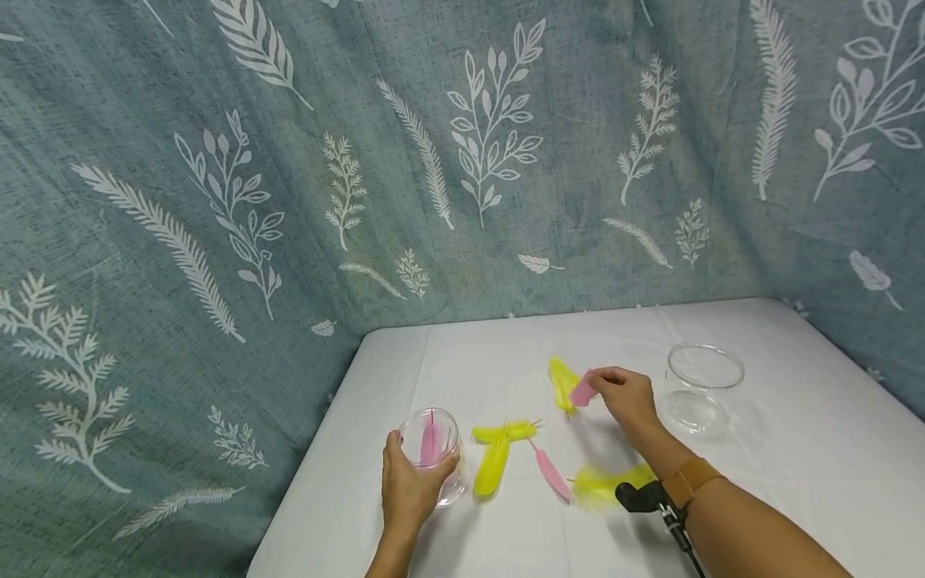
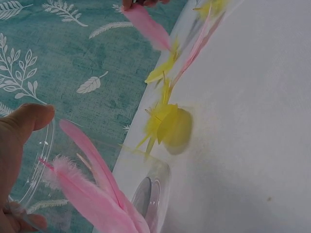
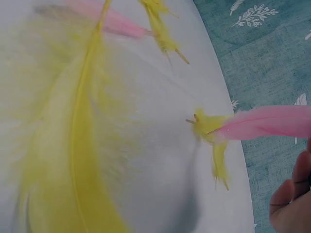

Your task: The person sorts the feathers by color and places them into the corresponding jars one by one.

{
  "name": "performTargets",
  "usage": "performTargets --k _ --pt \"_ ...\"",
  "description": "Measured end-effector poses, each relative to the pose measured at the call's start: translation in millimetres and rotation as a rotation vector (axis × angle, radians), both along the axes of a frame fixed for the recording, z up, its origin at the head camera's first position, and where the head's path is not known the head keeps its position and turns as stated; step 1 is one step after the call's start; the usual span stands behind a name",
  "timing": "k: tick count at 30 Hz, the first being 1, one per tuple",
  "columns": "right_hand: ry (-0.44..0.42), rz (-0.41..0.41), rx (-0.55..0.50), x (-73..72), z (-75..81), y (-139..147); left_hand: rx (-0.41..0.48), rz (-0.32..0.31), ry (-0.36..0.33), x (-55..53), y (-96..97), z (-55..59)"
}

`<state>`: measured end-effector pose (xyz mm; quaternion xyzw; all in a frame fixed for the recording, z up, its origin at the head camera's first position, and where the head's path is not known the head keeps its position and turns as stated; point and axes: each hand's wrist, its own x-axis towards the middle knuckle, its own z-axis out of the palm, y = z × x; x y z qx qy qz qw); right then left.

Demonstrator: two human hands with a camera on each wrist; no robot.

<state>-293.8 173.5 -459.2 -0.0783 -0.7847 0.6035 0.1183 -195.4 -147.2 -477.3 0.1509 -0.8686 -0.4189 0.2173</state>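
My left hand (image 1: pixel 407 490) grips a clear jar (image 1: pixel 454 484) around its upper side, at the table's left. Pink feathers (image 2: pixel 92 199) stand inside the jar, one tip reaching its rim. Farther back, my right hand (image 1: pixel 627 399) pinches a pink feather (image 1: pixel 582 391) by one end, its other end pointing down. That feather overlaps yellow feathers (image 1: pixel 560 380) lying on the table. In the right wrist view the held feather (image 3: pixel 272 122) stretches left from the fingers, in front of a yellow pair.
Between the hands lie crossed yellow feathers (image 1: pixel 493 466) and a pink feather (image 1: pixel 552 475). A fluffy yellow feather (image 1: pixel 598 486) lies below my right forearm. At the right stands a second clear container (image 1: pixel 697 411). A patterned green cloth (image 1: pixel 491 265) hangs behind the white table (image 1: pixel 477 361).
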Motion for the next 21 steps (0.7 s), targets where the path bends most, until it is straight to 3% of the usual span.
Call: performTargets --k 12,21 --pt "-0.046 -0.1 -0.207 -2.9 7.0 2.6 -0.006 -0.007 0.012 0.5 -1.0 0.1" --pt "-0.086 -0.115 -0.332 -4.0 25.1 -6.5 -0.009 -0.004 0.014 1.2 -1.1 0.3"
